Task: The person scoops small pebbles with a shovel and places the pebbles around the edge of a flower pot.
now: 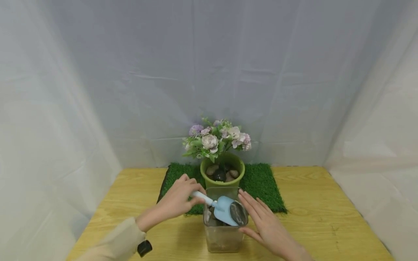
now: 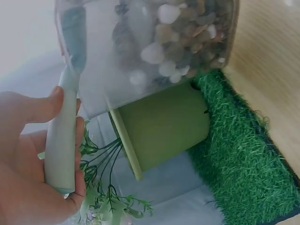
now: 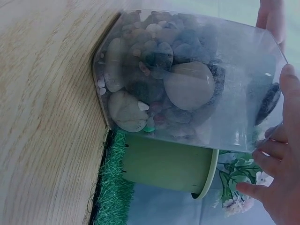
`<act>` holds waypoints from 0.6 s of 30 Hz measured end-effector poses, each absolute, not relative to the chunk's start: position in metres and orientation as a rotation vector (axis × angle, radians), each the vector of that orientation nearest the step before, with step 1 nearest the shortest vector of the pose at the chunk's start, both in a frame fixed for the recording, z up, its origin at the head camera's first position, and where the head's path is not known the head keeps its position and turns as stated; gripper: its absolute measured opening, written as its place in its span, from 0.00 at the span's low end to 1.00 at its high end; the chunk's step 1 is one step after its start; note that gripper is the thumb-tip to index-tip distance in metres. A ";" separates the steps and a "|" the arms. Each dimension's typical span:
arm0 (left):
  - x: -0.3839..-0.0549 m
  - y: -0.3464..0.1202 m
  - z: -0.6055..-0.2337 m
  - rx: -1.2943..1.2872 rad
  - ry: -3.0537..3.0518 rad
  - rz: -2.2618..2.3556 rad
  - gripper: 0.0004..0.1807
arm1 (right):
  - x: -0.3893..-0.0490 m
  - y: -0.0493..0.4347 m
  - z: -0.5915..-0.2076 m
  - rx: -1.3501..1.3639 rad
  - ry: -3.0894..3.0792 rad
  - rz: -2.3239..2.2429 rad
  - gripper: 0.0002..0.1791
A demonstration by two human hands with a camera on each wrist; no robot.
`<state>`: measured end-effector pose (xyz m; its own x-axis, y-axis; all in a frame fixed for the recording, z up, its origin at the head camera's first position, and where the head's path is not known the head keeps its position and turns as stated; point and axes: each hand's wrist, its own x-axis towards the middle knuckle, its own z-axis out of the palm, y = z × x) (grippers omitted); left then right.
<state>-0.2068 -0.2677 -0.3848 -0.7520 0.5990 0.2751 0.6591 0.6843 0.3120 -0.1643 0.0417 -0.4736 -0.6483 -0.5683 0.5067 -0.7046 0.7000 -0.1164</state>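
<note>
My left hand point(image 1: 181, 194) grips the pale handle point(image 2: 62, 136) of a small light-blue trowel point(image 1: 223, 210). Its blade lies within the mouth of a clear plastic container point(image 1: 223, 239) and bears a large dark stone point(image 1: 238, 214) toward its tip. Along the container's right rim rests my right hand point(image 1: 266, 226), its fingers extended and its thumb near the front corner. Through the container wall, pebbles point(image 3: 190, 86) of mixed sizes and colours show in the right wrist view. The wall blurs the blade in the left wrist view.
Just behind the container, a green flowerpot point(image 1: 222, 181) with stones and artificial flowers point(image 1: 210, 142) stands on a green turf mat point(image 1: 261, 185). Wooden tabletop point(image 1: 313, 206) extends to both sides. A pale curtain point(image 1: 209, 72) hangs behind and beside the table.
</note>
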 end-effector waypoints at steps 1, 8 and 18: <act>-0.205 -0.269 -0.386 -1.014 -2.740 -0.607 0.08 | -0.164 0.042 -0.473 0.983 -2.471 0.424 0.49; -0.197 -0.283 -0.395 -0.898 -2.664 -0.681 0.07 | -0.164 0.041 -0.475 0.985 -2.465 0.432 0.48; -0.194 -0.300 -0.388 -0.791 -2.629 -0.798 0.07 | -0.163 0.042 -0.475 0.968 -2.436 0.411 0.47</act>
